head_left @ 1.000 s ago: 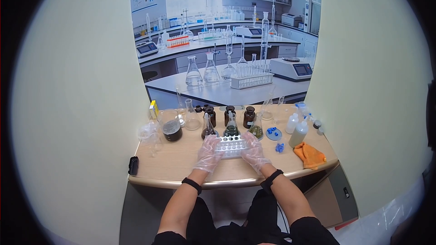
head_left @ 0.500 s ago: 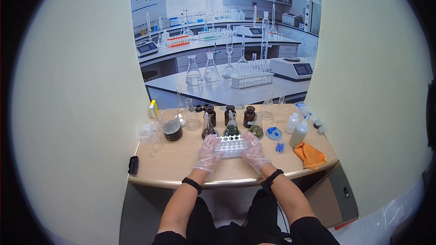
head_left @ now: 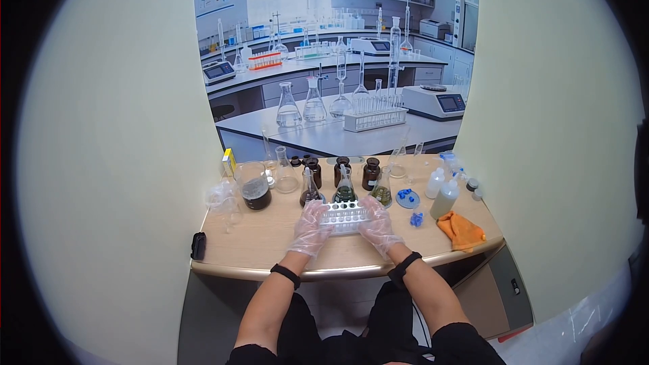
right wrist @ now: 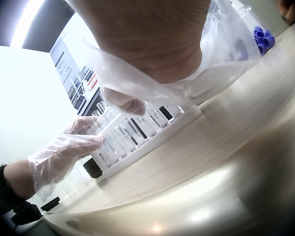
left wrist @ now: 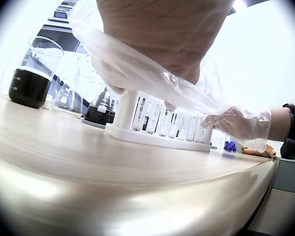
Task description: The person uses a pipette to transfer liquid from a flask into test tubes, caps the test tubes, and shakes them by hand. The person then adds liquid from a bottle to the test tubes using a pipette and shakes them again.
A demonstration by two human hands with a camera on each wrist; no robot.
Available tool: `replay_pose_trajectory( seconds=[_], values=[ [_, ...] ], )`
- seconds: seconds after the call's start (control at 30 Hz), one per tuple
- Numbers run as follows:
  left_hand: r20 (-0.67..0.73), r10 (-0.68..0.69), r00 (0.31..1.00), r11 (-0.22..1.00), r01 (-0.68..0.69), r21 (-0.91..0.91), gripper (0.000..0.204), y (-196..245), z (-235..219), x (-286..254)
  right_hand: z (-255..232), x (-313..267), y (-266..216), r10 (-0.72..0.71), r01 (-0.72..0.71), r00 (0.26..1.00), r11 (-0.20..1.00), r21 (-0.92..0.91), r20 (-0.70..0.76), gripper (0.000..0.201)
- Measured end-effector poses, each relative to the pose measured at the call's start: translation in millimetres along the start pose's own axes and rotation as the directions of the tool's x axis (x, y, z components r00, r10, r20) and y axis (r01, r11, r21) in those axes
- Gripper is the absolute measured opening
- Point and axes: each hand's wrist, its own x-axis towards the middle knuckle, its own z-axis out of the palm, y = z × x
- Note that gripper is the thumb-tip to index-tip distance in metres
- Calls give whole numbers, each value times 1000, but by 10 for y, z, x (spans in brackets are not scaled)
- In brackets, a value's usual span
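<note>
A white test tube rack [head_left: 345,219] stands on the table near the front, with clear test tubes [left wrist: 163,123] in it. My left hand [head_left: 311,231], in a clear plastic glove, grips the rack's left end. The right hand [head_left: 378,230], gloved likewise, holds the opposite end. In the right wrist view, fingertips of both hands lie along the rack's upper edge, over the tubes [right wrist: 130,135]. Right behind the rack, three conical flasks stand in a row: one with dark liquid [head_left: 309,196], one with dark green liquid [head_left: 345,195] and one with yellow-green contents [head_left: 382,196].
A large beaker of dark liquid [head_left: 256,196] and an empty conical flask [head_left: 286,181] stand left. Three brown bottles [head_left: 371,176] line the back. Rightward are blue pieces on a dish [head_left: 407,199], a loose blue cluster [head_left: 416,220], plastic bottles [head_left: 444,203] and an orange cloth [head_left: 462,231].
</note>
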Motion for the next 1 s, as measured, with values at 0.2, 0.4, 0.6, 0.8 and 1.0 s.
replay_pose_trajectory(
  seconds=[0.2, 0.4, 0.6, 0.8, 1.0],
  values=[
    [-3, 1, 1000, 1000, -1, 11, 67, 44, -37, 10, 5, 21, -15, 63, -62, 997, 998, -5, 43, 71],
    [26, -21, 999, 1000, 21, -6, 68, 39, -48, 18, 47, -6, 54, 34, -34, 999, 999, 6, 17, 69],
    [2, -8, 1000, 1000, 8, -4, 67, 45, -33, 16, 59, 3, 71, -40, 38, 999, 998, -50, -34, 68],
    [29, -23, 999, 1000, 23, 5, 67, 38, -35, 17, 32, 11, 31, -50, 49, 998, 999, -21, -48, 65],
    [11, -19, 1000, 1000, 19, -13, 66, 29, -16, 0, 45, -10, -24, 43, -36, 998, 986, 165, -38, 63]
  ],
)
